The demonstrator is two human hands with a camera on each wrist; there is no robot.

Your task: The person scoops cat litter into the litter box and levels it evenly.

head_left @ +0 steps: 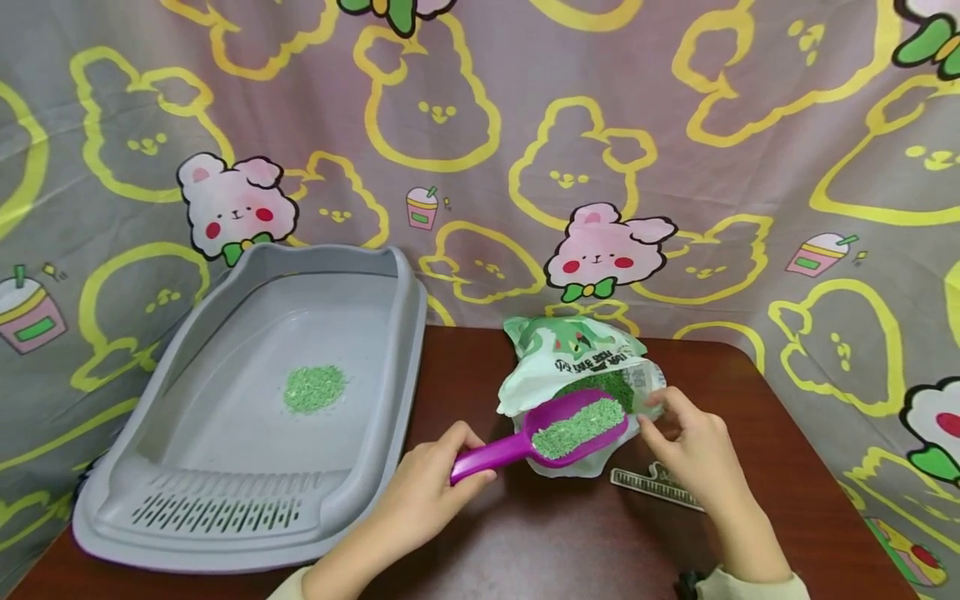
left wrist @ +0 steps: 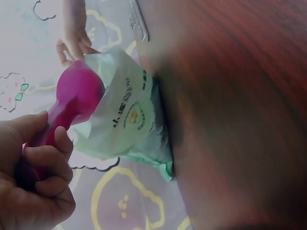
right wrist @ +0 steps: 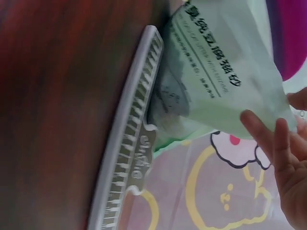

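Observation:
My left hand grips the handle of a purple scoop, loaded with pale green litter pellets. The scoop's bowl is over the mouth of a white and green litter bag, where darker green litter shows inside. At the bag's right side, my right hand pinches the rim between thumb and fingers. In the right wrist view the fingertips lie against the printed bag. From the left wrist view, the underside of the scoop overlaps the bag's opening.
A grey litter tray stands on the left of the brown table, with a small heap of green pellets on its floor. A ruler-like strip lies before the bag, partly behind the right hand. A patterned curtain hangs behind.

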